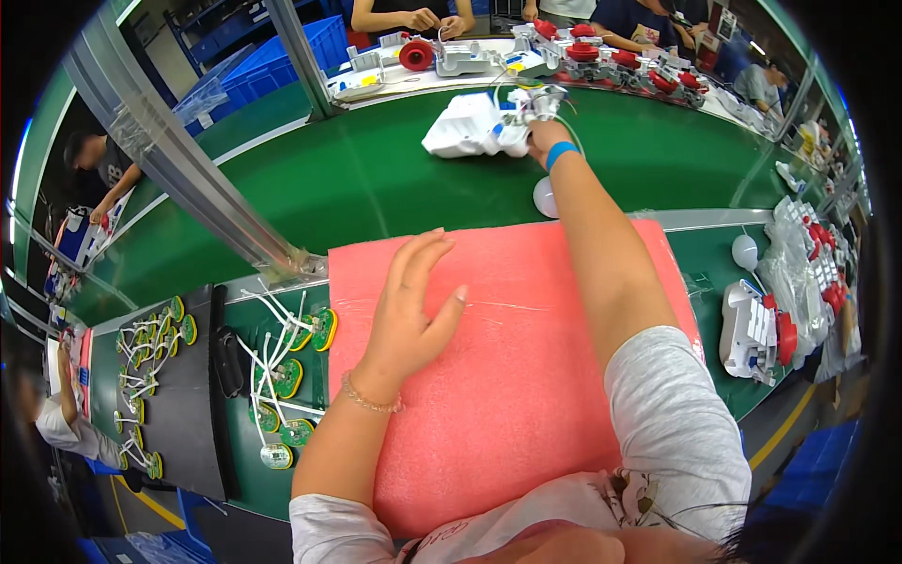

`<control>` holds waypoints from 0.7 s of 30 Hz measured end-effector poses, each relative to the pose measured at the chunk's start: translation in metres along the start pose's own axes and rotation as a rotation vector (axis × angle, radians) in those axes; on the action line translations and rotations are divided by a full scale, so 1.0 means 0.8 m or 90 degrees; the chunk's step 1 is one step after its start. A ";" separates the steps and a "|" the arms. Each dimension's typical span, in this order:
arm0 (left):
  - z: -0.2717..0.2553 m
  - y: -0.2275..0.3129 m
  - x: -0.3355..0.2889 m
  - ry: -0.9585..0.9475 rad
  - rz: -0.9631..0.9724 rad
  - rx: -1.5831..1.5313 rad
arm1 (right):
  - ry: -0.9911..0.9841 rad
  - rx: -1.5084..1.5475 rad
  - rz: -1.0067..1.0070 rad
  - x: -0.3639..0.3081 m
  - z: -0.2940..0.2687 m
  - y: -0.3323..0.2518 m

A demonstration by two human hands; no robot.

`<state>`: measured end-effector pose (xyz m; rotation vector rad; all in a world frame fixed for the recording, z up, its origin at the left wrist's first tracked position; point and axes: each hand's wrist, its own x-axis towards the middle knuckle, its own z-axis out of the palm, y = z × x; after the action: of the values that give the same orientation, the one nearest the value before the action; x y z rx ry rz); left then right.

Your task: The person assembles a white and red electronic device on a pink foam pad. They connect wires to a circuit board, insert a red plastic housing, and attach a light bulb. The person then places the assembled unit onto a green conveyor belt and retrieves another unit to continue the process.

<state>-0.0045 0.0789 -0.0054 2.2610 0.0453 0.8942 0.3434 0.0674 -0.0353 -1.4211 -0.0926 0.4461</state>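
My right hand (543,141), with a blue band at its wrist, reaches out over the green belt (329,179) and grips the near right end of a white plastic housing (470,127). Wires and small parts show on that housing's right side; my fingertips are partly hidden by it. A white ball (545,197) lies beside my right forearm, partly covered by it. My left hand (413,305) hovers over the pink foam mat (507,376), holding nothing, its fingers stretched and thumb apart.
Green round circuit boards (287,376) with white leads lie left of the mat, more on a black sheet (193,404). A metal post (178,141) rises at the left. White-and-red housings (752,329) stand at the right. Across the belt, people work along a bench of similar units (465,58).
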 end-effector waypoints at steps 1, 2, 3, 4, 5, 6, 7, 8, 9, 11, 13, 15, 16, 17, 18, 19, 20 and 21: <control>0.001 0.000 0.000 0.002 0.000 -0.002 | -0.025 -0.029 0.022 0.002 0.001 0.007; 0.001 0.001 -0.001 0.003 0.000 -0.004 | -0.049 -0.058 0.045 0.005 0.001 0.012; -0.001 0.002 -0.001 0.007 0.002 0.000 | -0.074 -0.092 0.075 -0.016 0.006 0.001; -0.003 0.002 -0.002 0.007 0.003 -0.005 | -0.106 -0.262 0.071 -0.016 0.003 0.000; -0.003 0.000 -0.003 0.006 0.004 -0.011 | -0.135 -0.433 0.066 -0.014 -0.004 -0.001; -0.002 0.001 -0.004 0.005 0.005 -0.019 | -0.161 -0.605 0.060 -0.017 -0.009 -0.005; -0.002 0.003 -0.003 0.002 0.012 -0.013 | -0.153 -0.694 -0.005 -0.032 -0.013 -0.010; -0.001 0.005 -0.002 -0.003 0.019 -0.008 | -0.196 -0.837 -0.127 -0.029 -0.018 -0.010; -0.001 0.006 -0.001 -0.008 0.027 -0.005 | -0.238 -0.979 -0.251 -0.039 -0.019 -0.017; 0.001 0.006 0.001 -0.023 0.059 0.025 | -0.269 -1.151 -0.285 -0.060 -0.030 -0.036; -0.004 0.007 -0.002 -0.029 0.063 0.050 | -0.319 -1.095 -0.343 -0.135 -0.036 -0.081; -0.004 0.012 -0.004 -0.042 0.057 0.048 | -0.383 -0.998 -0.440 -0.180 -0.062 -0.097; -0.003 0.014 -0.004 -0.046 0.070 0.056 | -0.421 -0.926 -0.510 -0.195 -0.089 -0.103; -0.001 0.016 -0.003 -0.052 0.083 0.059 | -0.424 -0.926 -0.521 -0.228 -0.112 -0.116; -0.004 0.018 -0.005 -0.056 0.090 0.075 | -0.438 -0.917 -0.539 -0.262 -0.128 -0.126; -0.008 0.021 -0.008 -0.073 0.081 0.082 | -0.430 -0.910 -0.563 -0.290 -0.147 -0.131; -0.011 0.026 -0.009 -0.092 0.075 0.085 | -0.416 -0.907 -0.586 -0.317 -0.170 -0.136; -0.010 0.030 -0.010 -0.113 0.072 0.087 | -0.375 -0.929 -0.540 -0.341 -0.193 -0.140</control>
<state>-0.0203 0.0637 0.0089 2.4828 -0.1063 0.7642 0.1714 -0.1814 0.1028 -2.3594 -1.7118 -0.0157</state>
